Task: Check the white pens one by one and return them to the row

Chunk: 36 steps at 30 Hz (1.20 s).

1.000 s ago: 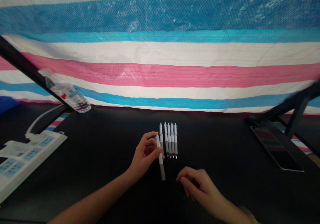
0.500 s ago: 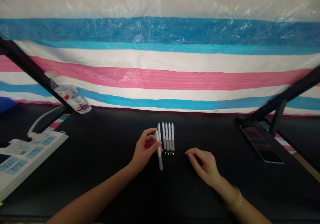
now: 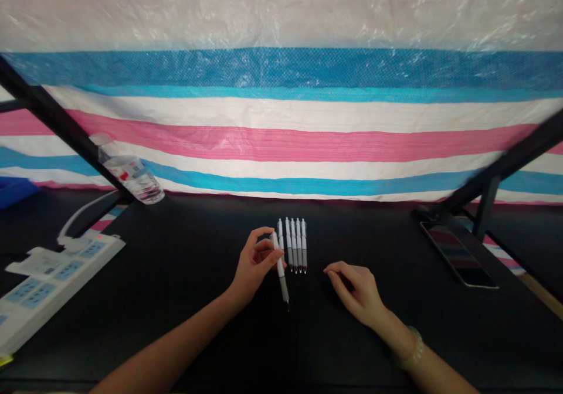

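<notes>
Between the thumb and fingers of my left hand (image 3: pixel 255 260) is a white pen with a grey grip (image 3: pixel 281 271), its thin tip pointing down toward me. Just beyond it, several matching white and grey pens (image 3: pixel 298 244) lie side by side on the black table (image 3: pixel 197 347). The leftmost of that row is partly covered by my left fingers and the held pen. My right hand (image 3: pixel 355 288) rests to the right of the pens, apart from them, its fingers curled and thumb against the index finger. I see nothing in it.
At the left are a white power strip (image 3: pixel 65 277) with a plug in it and a tilted water bottle (image 3: pixel 134 177) by a black bar. A phone (image 3: pixel 457 254) lies at the right near another black support (image 3: pixel 488 189). Striped sheeting (image 3: pixel 281 145) hangs behind.
The held pen's lower end has swung slightly right and its thin tip now shows. My right hand stays almost still. The camera view has shifted a little.
</notes>
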Tool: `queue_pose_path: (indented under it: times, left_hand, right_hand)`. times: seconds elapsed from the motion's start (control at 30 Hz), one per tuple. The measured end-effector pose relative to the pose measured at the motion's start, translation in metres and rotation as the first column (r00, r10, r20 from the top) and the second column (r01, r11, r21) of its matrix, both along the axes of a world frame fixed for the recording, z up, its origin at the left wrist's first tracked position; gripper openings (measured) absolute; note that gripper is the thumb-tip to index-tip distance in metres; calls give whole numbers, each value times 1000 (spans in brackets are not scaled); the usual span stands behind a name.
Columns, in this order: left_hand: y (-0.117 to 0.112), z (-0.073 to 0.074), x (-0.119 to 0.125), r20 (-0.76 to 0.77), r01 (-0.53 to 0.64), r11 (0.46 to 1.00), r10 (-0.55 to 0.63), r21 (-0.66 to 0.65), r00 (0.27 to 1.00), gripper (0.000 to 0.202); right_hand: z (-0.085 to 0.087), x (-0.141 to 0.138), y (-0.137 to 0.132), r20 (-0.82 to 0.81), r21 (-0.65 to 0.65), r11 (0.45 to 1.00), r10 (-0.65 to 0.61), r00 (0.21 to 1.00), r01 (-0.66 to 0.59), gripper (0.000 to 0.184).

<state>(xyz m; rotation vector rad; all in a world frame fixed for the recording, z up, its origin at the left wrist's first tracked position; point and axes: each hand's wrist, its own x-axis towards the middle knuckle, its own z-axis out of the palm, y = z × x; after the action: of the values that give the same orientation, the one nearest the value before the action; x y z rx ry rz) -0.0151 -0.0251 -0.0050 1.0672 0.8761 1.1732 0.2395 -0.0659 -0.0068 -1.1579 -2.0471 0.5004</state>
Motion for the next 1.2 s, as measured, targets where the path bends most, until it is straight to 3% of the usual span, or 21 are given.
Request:
queue_pose_path:
  times: [0.37,0.5,0.73,1.2]
  left_hand:
    - [6,-7,-4,8,6,1000,-6,-12,1000,46]
    - [6,-7,-5,28,7,999,-6,-40,1000,55]
    - [5,-5,-7,-16,22,998,-23,-60,1000,48]
    - [5,-5,-8,1,-7,996,7,-88,1000,51]
  right_hand:
    - [-3,-5,-2,4,77,994,79,997,-79,18]
    - [-3,-7,-5,12,82,993,88,996,-88,20]
    - [-5,-12,-11,32,31,993,111,993,-112,24]
    - [-7,-15,-11,34,-14,992,126,991,-125,26]
